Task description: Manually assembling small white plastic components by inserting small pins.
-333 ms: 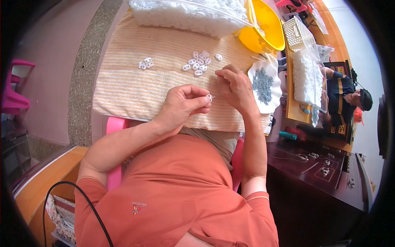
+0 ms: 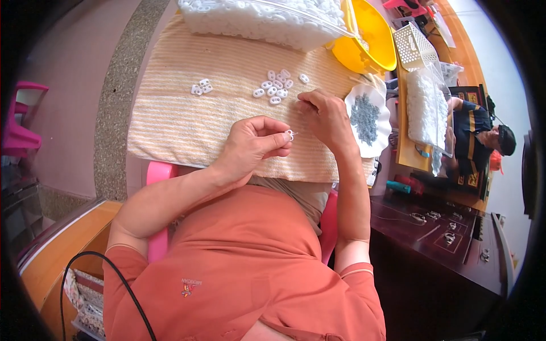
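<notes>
Between thumb and forefinger, my left hand [image 2: 256,139] pinches a small white plastic piece with two holes [image 2: 290,134] above the striped cloth. Just to the right, my right hand [image 2: 327,116] hangs low over the cloth with its fingers curled together; whatever they hold, if anything, is too small to make out. Beyond both hands lies a loose cluster of white oval two-holed pieces [image 2: 273,88], with a single one [image 2: 303,78] apart on its right. Farther left, several similar pieces [image 2: 202,87] sit joined in a small group.
A white wavy-edged dish [image 2: 382,139] of small grey-blue bits stands right of my right hand. Along the far edge are a clear bin [image 2: 261,31] full of white pieces and a yellow bowl [image 2: 380,57]. Another person [image 2: 475,122] sits at the right behind a second bin [image 2: 424,108].
My right hand has shifted very slightly, its fingers a little more curled. The left hand keeps its pinch on the white piece.
</notes>
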Demonstrator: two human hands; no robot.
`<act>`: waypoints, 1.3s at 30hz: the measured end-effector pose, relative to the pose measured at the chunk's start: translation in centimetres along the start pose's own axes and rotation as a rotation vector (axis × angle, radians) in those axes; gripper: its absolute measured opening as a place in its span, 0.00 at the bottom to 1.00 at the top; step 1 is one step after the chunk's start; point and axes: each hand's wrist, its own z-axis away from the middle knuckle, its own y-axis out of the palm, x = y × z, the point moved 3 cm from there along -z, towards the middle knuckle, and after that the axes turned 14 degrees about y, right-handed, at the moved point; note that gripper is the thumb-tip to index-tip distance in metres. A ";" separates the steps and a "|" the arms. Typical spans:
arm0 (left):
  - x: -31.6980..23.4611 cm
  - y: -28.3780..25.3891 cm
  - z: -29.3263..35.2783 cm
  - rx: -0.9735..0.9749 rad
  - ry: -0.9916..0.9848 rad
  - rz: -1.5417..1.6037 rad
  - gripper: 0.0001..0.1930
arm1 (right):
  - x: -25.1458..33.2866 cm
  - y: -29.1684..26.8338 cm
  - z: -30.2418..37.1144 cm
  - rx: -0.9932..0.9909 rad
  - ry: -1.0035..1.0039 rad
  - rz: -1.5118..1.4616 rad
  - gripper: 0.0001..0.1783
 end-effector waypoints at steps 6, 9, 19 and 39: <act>0.2 -0.2 0.0 -0.003 -0.004 0.003 0.07 | 0.6 0.4 0.4 -0.053 -0.014 0.005 0.11; 0.0 -0.1 0.0 -0.017 -0.009 0.009 0.07 | 0.7 0.4 0.4 -0.056 -0.018 -0.006 0.12; -0.3 -0.2 -0.4 -0.022 0.001 -0.006 0.07 | -2.0 0.5 1.7 0.153 0.285 -0.670 0.14; 0.0 -0.6 -0.7 -0.044 -0.028 -0.018 0.07 | -2.1 2.6 4.3 0.288 0.458 -1.206 0.19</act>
